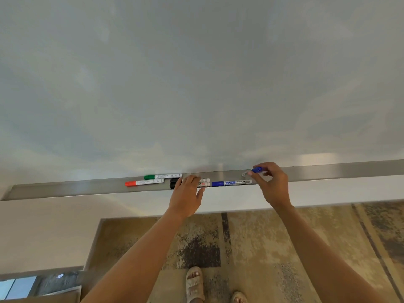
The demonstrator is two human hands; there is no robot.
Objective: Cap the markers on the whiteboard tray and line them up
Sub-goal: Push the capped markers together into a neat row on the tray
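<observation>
Right hand (272, 182) pinches blue cap (257, 169) at the tip end of blue marker (231, 183) on tray (65, 189), left hand (188, 193) fingers flat together on black markers (175, 183); line cap square with tip, push till seated

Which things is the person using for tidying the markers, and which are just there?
For the job:
green marker
red marker
black markers
blue marker
blue cap, pinched in the right hand
left hand, on the black markers
tray

Just there:
whiteboard
carpet
sandals
</observation>
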